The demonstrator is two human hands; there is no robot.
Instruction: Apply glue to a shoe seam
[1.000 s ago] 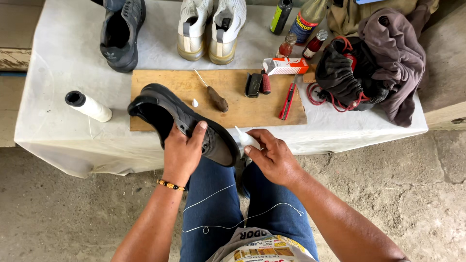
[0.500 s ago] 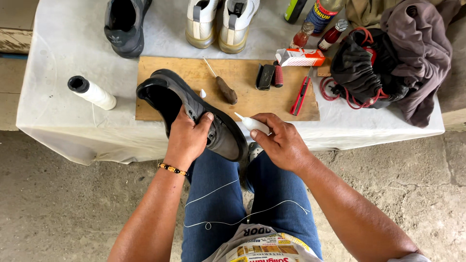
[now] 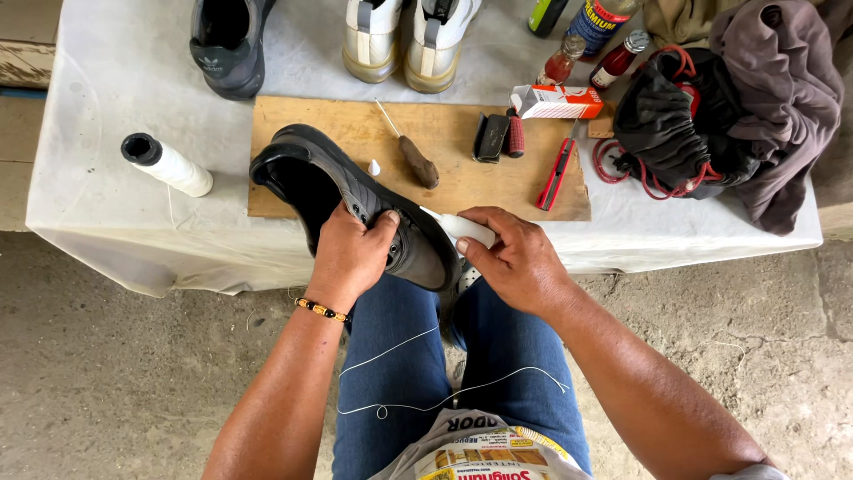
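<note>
The left hand [image 3: 348, 256] is clamped over the middle of a dark shoe [image 3: 355, 200], which lies tilted across the near edge of the wooden board [image 3: 462, 182] and over the person's knee. The right hand [image 3: 515, 258] grips a small white tube [image 3: 462, 228], its tip touching the shoe's side. An awl [image 3: 410, 153] lies on the board, a thread spool [image 3: 169, 164] well off left

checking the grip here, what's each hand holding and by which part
The left hand grips the dark grey leather shoe across its upper, mid-length. The right hand holds a small white squeeze tube around its body, nozzle toward the shoe.
</note>
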